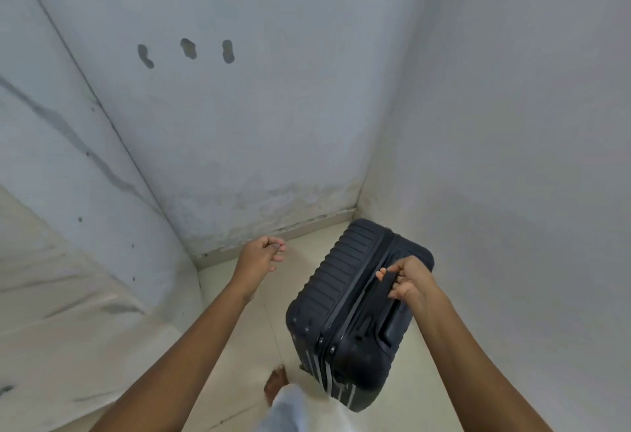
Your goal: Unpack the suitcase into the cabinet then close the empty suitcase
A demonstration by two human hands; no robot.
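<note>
One grip, right hand (pixel 408 281) on suitcase handle (pixel 387 286), left hand (pixel 263 254) prob. empty

A bare corner of a room in a home, by the look of it. Two pale plastered walls (pixel 259 124) meet at the far right, the paint flaking low down above a skirting strip (pixel 307 226). The floor (pixel 239 346) is cream tile. Three dark slots (pixel 186 50) mark the far wall (fixing holes, perhaps). A marble-patterned panel (pixel 51 165) stands at left.
</note>
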